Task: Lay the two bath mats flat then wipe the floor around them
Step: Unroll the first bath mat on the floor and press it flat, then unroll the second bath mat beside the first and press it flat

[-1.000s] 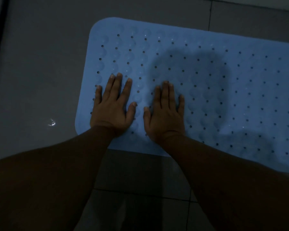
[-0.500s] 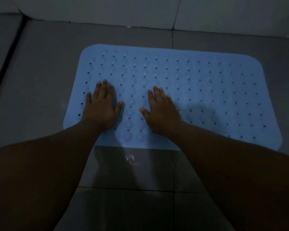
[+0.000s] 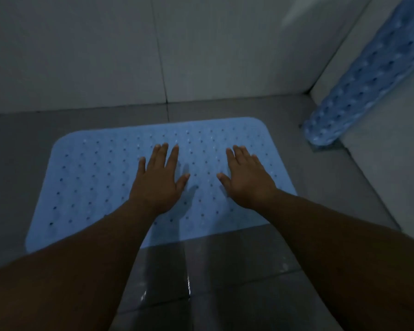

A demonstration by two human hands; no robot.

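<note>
Under both hands' spread fingers (image 3: 172, 156), left hand (image 3: 158, 185) and right hand (image 3: 247, 181), lies the blue bath mat (image 3: 93, 177), flat.

The floor (image 3: 237, 278) is laid with large grey tiles, glossy and wet-looking close to the camera, where thin grout lines cross and small highlights glint. It runs back to a pale tiled wall (image 3: 81, 56) and to a second wall on the right. A light blue bath mat (image 3: 93, 177) with rounded corners and rows of small holes lies flat on it, its far edge just short of the back wall. In the right corner a second blue mat (image 3: 359, 91), bumpy and rolled or folded, leans against the right wall, its lower end resting at the floor's edge.
</note>
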